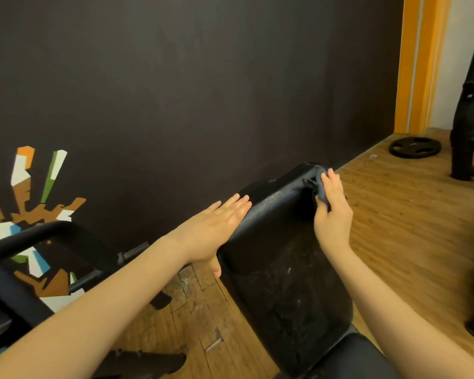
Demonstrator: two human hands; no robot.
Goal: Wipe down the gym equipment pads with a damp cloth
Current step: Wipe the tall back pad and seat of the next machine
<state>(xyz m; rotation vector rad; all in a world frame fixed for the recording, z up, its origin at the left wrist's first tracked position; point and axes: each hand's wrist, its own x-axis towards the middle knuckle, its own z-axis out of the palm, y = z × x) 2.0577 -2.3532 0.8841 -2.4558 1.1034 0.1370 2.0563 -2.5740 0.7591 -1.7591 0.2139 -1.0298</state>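
1. A black frame [25,236] stands at the left before a dark wall [175,91].
2. The left hand [214,228] lies flat, fingers straight, against the left edge of the pad [274,242].
3. The right hand [333,212] grips a dark cloth [319,187], pressing it on the pad's top right corner.
4. A weight plate [415,147] lies on the wooden floor [394,214], far right.

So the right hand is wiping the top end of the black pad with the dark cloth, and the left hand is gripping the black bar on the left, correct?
Not quite. The head view shows the left hand lying flat against the side of the black pad, not gripping the black bar. The rest holds: the right hand wipes the pad's top end with the dark cloth.
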